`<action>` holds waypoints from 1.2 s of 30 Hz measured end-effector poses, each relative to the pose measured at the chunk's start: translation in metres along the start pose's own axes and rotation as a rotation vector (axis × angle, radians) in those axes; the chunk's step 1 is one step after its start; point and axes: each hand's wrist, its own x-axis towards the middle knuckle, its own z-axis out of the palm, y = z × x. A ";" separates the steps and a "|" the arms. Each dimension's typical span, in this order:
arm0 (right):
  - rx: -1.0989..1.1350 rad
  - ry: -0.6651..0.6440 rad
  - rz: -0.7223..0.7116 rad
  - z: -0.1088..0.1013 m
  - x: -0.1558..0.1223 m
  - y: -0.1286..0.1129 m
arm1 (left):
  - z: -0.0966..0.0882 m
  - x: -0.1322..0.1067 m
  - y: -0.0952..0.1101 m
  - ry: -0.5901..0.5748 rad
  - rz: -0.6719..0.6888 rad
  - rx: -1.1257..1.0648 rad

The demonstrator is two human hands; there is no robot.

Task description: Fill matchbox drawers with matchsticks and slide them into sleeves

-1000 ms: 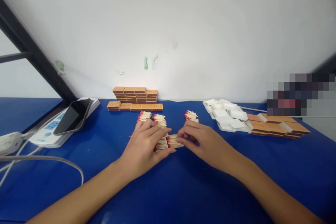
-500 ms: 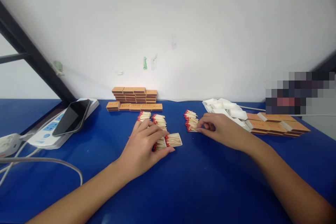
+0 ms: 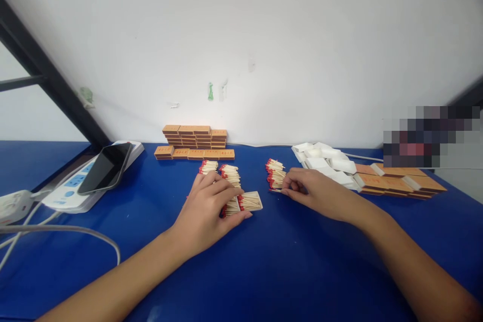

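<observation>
My left hand curves over small white matchbox trays, with the thumb along the near side and the fingers along the far side. Red-headed matches fill the rightmost matchbox tray; the palm partly hides the trays to its left. Behind that hand lie piles of matches. My right hand is closed in a pinch at the near end of a separate match pile. From its fingertips a match points left, its red head outward.
Stacked orange matchboxes stand by the wall. White empty trays are heaped at the right beside orange matchbox sleeves. On the left, a phone lies on a white power strip, with cables nearby.
My right fingertips have shifted slightly down and left, and a match now shows apart at the pile's near edge. My left hand stays on the trays. The view has shifted a little.
</observation>
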 end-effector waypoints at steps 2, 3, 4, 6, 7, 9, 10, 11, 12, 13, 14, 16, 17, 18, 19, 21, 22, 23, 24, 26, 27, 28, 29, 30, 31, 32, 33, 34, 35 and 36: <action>-0.009 0.009 -0.001 0.000 0.000 -0.003 | 0.000 0.000 0.000 -0.008 -0.007 -0.001; -0.013 0.017 -0.004 0.000 0.000 -0.004 | 0.001 0.000 -0.001 -0.009 -0.010 -0.001; -0.013 0.023 -0.008 0.000 0.000 -0.006 | 0.001 0.000 -0.001 -0.011 -0.013 -0.001; -0.009 0.031 -0.015 0.002 0.000 -0.008 | 0.001 0.001 -0.001 -0.012 -0.015 -0.002; -0.008 0.032 -0.016 0.002 0.000 -0.009 | 0.001 0.001 -0.001 -0.012 -0.013 -0.003; -0.011 0.025 -0.012 0.004 0.000 -0.011 | 0.001 0.001 0.000 -0.016 -0.011 -0.005; -0.012 0.022 -0.008 0.004 0.000 -0.011 | 0.001 0.001 0.000 -0.016 -0.011 -0.006; -0.011 0.021 -0.003 0.005 0.000 -0.011 | 0.001 0.001 0.000 -0.014 -0.009 -0.008; -0.006 0.022 0.004 0.006 0.001 -0.011 | 0.001 0.001 0.000 -0.014 -0.009 -0.009; 0.001 0.024 0.010 0.007 0.001 -0.011 | 0.001 0.001 0.000 -0.012 -0.009 -0.009; 0.011 0.026 0.017 0.008 0.001 -0.010 | 0.001 0.001 0.001 -0.010 -0.008 -0.009; 0.028 0.023 0.027 0.009 0.002 -0.008 | 0.001 0.001 0.001 -0.009 -0.006 -0.009; 0.038 0.016 0.030 0.010 0.002 -0.006 | 0.001 0.001 0.001 -0.008 -0.005 -0.007; 0.050 0.005 0.033 0.010 0.002 -0.005 | 0.001 0.001 0.001 -0.008 -0.006 -0.005; 0.060 -0.006 0.037 0.010 0.002 -0.004 | 0.000 0.001 0.001 -0.008 -0.006 -0.003; 0.067 -0.014 0.040 0.009 0.001 -0.005 | 0.000 0.001 0.001 -0.010 -0.010 0.002; 0.069 -0.010 0.034 0.008 0.001 -0.006 | 0.000 0.001 0.001 -0.012 -0.012 0.004; 0.073 0.002 0.021 0.007 0.000 -0.009 | 0.000 0.001 0.001 -0.015 -0.013 0.008; 0.085 0.021 0.005 0.006 0.000 -0.013 | 0.000 0.000 0.001 -0.018 -0.013 0.012; 0.135 0.065 -0.028 0.004 -0.002 -0.025 | 0.000 0.000 0.002 -0.021 -0.011 0.023; 0.159 0.087 -0.043 0.004 -0.002 -0.032 | 0.000 0.000 0.002 -0.020 -0.010 0.026; 0.176 0.107 -0.060 0.005 -0.003 -0.039 | 0.000 0.000 0.002 -0.021 -0.007 0.027; 0.181 0.123 -0.082 0.006 -0.003 -0.046 | 0.000 0.000 0.003 -0.020 -0.004 0.025; 0.176 0.132 -0.106 0.008 -0.003 -0.052 | 0.000 0.001 0.003 -0.019 0.000 0.021; 0.161 0.138 -0.133 0.010 -0.003 -0.057 | 0.001 0.001 0.003 -0.018 0.006 0.016; 0.141 0.143 -0.157 0.013 -0.002 -0.061 | 0.001 0.001 0.003 -0.014 0.014 0.011; 0.120 0.143 -0.175 0.015 -0.002 -0.065 | 0.002 0.002 0.003 -0.009 0.021 0.009; 0.101 0.141 -0.187 0.017 -0.002 -0.067 | 0.002 0.002 0.003 -0.003 0.027 0.008; 0.085 0.138 -0.193 0.019 -0.002 -0.068 | 0.002 0.002 0.003 0.002 0.031 0.008; 0.075 0.137 -0.198 0.020 -0.003 -0.069 | 0.002 0.003 0.003 0.004 0.034 0.006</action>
